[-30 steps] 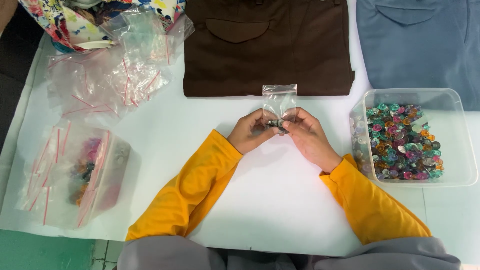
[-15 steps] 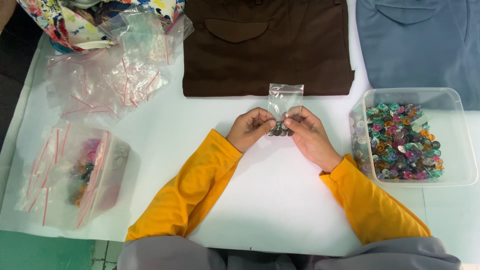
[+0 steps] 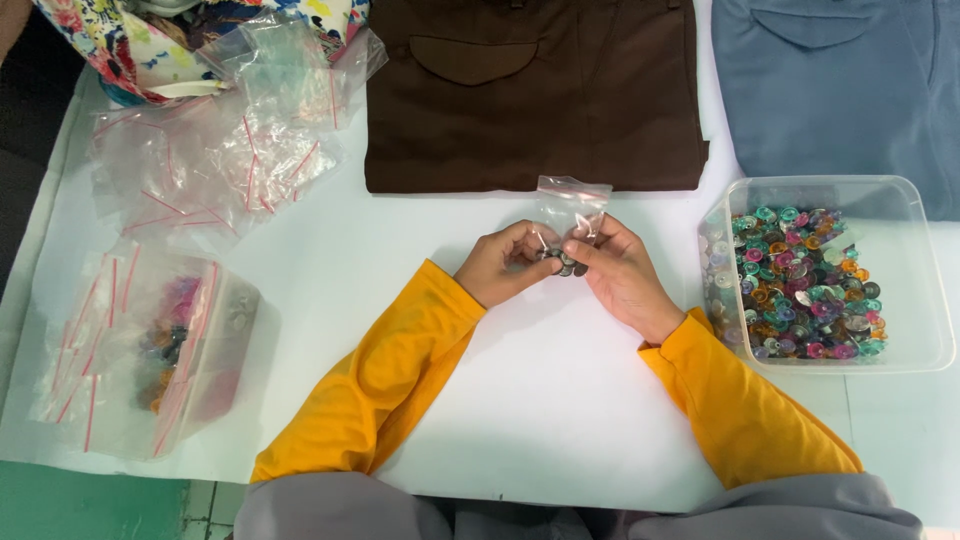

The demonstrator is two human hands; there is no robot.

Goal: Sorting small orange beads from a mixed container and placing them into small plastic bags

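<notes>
Baggie (image 3: 572, 205) betw. hands, nr garment edge (image 3: 540, 185)

Both hands, left (image 3: 500, 268) and right (image 3: 618, 275), meet fingertip to fingertip, fingers pinched.

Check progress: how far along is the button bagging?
Done: a heap of filled bags lies at left. In hand: both hands, left hand and right hand, hold a small bag with a few buttons. Left: the tub still holds many buttons; empty bags remain.

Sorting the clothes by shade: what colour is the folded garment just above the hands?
Dark brown garment, plain with a pocket flap, seen in the head view.
</notes>
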